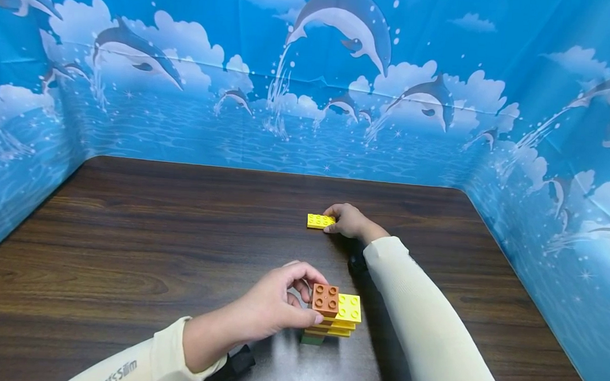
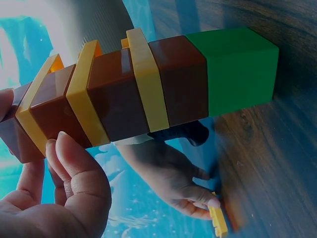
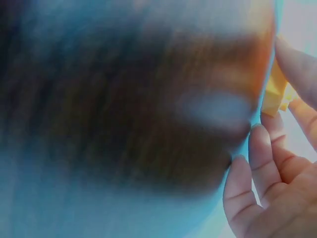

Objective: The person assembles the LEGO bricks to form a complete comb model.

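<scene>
A stack of toy building blocks stands on the table near the front. On top is a brown block [image 1: 325, 300], and a green block [image 2: 242, 72] forms the base. Three yellow plates [image 2: 146, 79] alternate with brown blocks [image 2: 111, 94] between them and jut out to the right in the head view. My left hand [image 1: 273, 301] holds the stack's upper end between thumb and fingers. Farther back, my right hand [image 1: 353, 222] pinches the right end of a flat yellow block [image 1: 316, 221] with studs, low at the tabletop.
The dark wooden table [image 1: 178, 230] is enclosed at the back and sides by a blue curtain [image 1: 194, 127] printed with dolphins. A black wrist device [image 1: 240, 361] sits at the left cuff, and another [image 1: 356, 263] under the right wrist.
</scene>
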Demonstrator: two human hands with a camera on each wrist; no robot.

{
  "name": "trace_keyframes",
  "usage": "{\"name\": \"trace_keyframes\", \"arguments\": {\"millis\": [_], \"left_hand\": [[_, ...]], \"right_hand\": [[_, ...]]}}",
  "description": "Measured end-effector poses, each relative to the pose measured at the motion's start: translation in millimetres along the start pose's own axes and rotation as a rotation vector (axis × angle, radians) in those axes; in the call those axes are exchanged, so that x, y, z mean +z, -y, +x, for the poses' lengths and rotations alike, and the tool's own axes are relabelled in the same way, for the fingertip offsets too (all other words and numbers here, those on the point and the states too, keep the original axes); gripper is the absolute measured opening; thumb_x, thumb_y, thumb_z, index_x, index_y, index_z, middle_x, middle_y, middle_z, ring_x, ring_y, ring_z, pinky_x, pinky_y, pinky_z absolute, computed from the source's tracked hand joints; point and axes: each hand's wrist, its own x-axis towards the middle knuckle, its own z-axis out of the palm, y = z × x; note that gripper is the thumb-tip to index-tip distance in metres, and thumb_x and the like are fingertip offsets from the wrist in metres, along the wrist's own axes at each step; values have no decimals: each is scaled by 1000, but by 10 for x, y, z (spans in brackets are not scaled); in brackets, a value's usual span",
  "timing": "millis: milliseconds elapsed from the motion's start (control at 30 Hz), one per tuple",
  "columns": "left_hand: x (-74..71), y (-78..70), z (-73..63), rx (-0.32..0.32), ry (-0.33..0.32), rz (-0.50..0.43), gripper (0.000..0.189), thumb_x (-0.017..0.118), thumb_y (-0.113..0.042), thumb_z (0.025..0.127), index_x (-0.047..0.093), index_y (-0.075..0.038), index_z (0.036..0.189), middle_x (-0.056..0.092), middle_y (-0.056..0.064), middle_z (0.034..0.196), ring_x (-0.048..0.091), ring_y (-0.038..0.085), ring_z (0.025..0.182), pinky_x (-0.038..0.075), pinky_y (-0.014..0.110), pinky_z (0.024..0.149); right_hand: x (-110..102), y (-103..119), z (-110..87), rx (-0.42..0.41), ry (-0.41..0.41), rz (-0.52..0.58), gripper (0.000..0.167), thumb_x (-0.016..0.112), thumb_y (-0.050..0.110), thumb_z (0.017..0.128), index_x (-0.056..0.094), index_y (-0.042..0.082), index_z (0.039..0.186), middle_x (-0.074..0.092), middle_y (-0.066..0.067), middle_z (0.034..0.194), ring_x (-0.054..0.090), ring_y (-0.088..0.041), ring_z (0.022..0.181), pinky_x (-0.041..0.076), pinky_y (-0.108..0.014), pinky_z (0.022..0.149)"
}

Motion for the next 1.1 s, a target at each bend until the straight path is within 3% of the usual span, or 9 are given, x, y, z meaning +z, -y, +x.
{"name": "trace_keyframes", "arguments": {"millis": [167, 567, 1100], "left_hand": [[14, -2, -6, -1, -3, -4, 38, 72, -3, 78, 60, -2, 114, 50, 8, 100, 51, 21, 85, 49, 26, 69], [31, 2, -21, 19, -31, 14, 38, 73, -3, 78, 60, -1, 114, 50, 9, 99, 48, 21, 87, 49, 26, 69], [66, 33, -33, 34, -65, 7, 39, 73, -2, 77, 61, -1, 114, 49, 9, 100, 51, 20, 83, 50, 25, 66]], "right_hand": [[-46, -2, -68, 16, -25, 14, 32, 67, 11, 91, 60, 2, 121, 57, -16, 125, 52, -28, 105, 42, -43, 100], [-145, -104, -272, 20, -124, 22, 34, 66, 13, 91, 57, 2, 122, 46, -17, 119, 44, -28, 101, 42, -42, 88], [-64, 57, -660, -91, -140, 36, 32, 70, 14, 87, 59, 2, 115, 50, -13, 108, 47, -26, 92, 43, -37, 79]]}}
